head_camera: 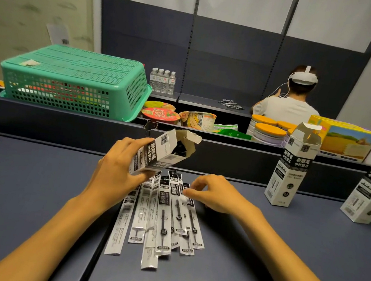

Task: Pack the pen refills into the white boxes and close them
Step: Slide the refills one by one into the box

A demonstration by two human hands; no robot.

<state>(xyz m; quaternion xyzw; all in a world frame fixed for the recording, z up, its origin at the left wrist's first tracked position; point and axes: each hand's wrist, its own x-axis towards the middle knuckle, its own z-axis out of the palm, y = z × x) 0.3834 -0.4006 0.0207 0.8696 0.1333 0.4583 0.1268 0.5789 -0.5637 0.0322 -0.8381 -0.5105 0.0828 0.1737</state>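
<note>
Left hand [118, 167] round one of three white boxes [162, 154], right hand [213, 196] pinching one refill [187, 196].

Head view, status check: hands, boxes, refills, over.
Left hand grips tilted white cardboard box, flap open. Right hand pinches packaged black-and-white pen refills fanned on table. Nothing blocking.

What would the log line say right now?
left hand: holds open box, tilted | right hand: pinches refill packets | step: packing
</note>
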